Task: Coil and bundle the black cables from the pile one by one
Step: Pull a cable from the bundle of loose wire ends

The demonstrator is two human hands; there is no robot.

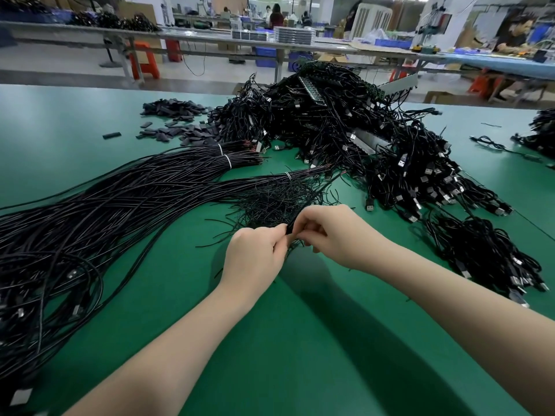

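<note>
Both hands meet above the green worktop (300,340). The left hand (255,253) and right hand (330,235) each have the grip pinching the same thin black wire (290,228) between fingertips. Just beyond lies a tangle of thin wires (276,199); long black cables (120,199) stretch away left.
</note>
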